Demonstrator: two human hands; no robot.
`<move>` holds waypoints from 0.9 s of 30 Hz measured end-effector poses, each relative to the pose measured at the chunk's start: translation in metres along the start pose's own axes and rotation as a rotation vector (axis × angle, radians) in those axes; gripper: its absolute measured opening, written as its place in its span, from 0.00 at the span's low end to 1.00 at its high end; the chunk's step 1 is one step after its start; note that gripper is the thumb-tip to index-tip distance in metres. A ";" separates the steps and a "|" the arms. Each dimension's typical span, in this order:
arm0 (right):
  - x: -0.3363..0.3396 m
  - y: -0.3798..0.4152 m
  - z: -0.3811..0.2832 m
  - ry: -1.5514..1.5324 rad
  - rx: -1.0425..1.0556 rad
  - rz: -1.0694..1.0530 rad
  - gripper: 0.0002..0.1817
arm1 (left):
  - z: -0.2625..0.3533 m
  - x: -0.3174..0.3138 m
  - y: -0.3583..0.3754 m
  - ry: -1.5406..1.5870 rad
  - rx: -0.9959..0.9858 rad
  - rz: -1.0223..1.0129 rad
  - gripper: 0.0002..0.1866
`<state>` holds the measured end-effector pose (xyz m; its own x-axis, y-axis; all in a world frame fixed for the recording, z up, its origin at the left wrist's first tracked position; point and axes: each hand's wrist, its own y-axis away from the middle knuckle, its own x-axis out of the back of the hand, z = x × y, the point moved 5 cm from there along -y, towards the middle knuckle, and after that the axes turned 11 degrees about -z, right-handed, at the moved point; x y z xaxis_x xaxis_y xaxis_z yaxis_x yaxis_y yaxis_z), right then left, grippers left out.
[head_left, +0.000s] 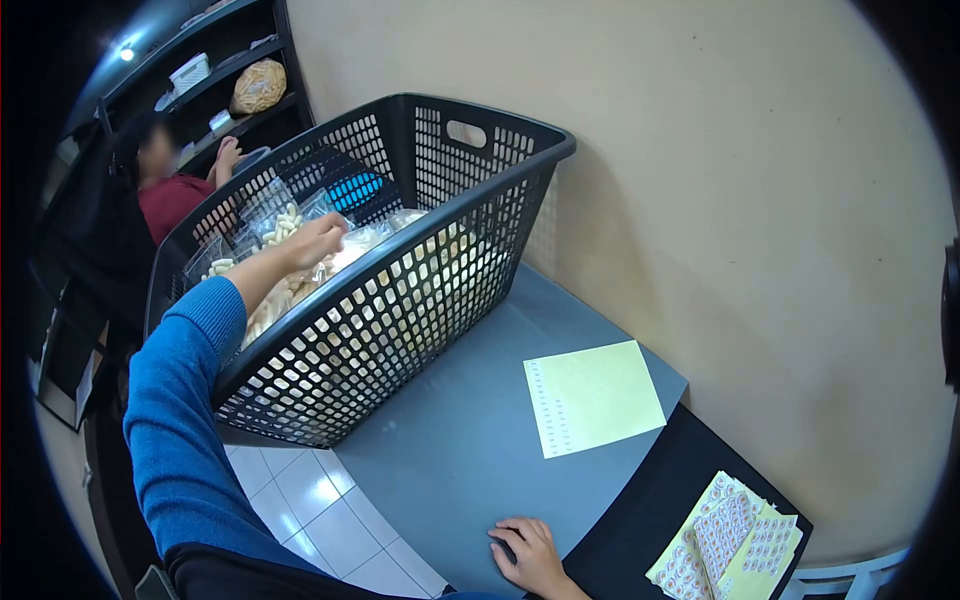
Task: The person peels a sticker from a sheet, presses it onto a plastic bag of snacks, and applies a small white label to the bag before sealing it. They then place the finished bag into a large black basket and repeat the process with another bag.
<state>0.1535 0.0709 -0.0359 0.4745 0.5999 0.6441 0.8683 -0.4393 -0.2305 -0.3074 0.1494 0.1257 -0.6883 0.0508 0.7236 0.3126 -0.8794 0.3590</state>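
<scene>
My left hand (pixel 316 243) reaches over the rim of a large black plastic basket (pixel 565 150), fingers closed at the top of a clear plastic bag (pixel 362 243) with pale contents. Beside it in the basket lie more clear bags (pixel 283 222) holding cream-coloured, finger-shaped pieces. Low in the view, my right hand (pixel 535 560) rests on the grey table (pixel 440 420). Its fingers curl around a small dark patch that I cannot make out. A pale yellow sticker sheet (pixel 595 395) with a few columns of small labels lies on the table to the right.
Printed sticker sheets (pixel 735 535) are stacked on a black surface (pixel 690 470) at lower right. A beige wall (pixel 740 200) borders the table. Behind the basket, a person in a dark red top (pixel 175 205) is near dark shelves (pixel 235 70). White floor tiles (pixel 310 495) show below.
</scene>
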 end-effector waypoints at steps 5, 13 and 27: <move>0.000 0.000 0.005 -0.035 -0.027 0.003 0.10 | -0.146 -0.009 -0.002 -0.579 0.517 -0.403 0.29; 0.000 -0.005 0.004 -0.026 -0.037 -0.022 0.10 | -0.131 -0.009 -0.001 -0.599 0.360 -0.238 0.30; 0.002 -0.002 0.004 -0.036 -0.033 0.033 0.10 | 0.001 0.007 0.038 -0.786 -0.044 0.038 0.32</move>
<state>0.1533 0.0760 -0.0372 0.5085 0.6078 0.6099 0.8469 -0.4808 -0.2270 -0.2997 0.1173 0.1449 -0.0080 0.3257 0.9454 0.2890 -0.9044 0.3140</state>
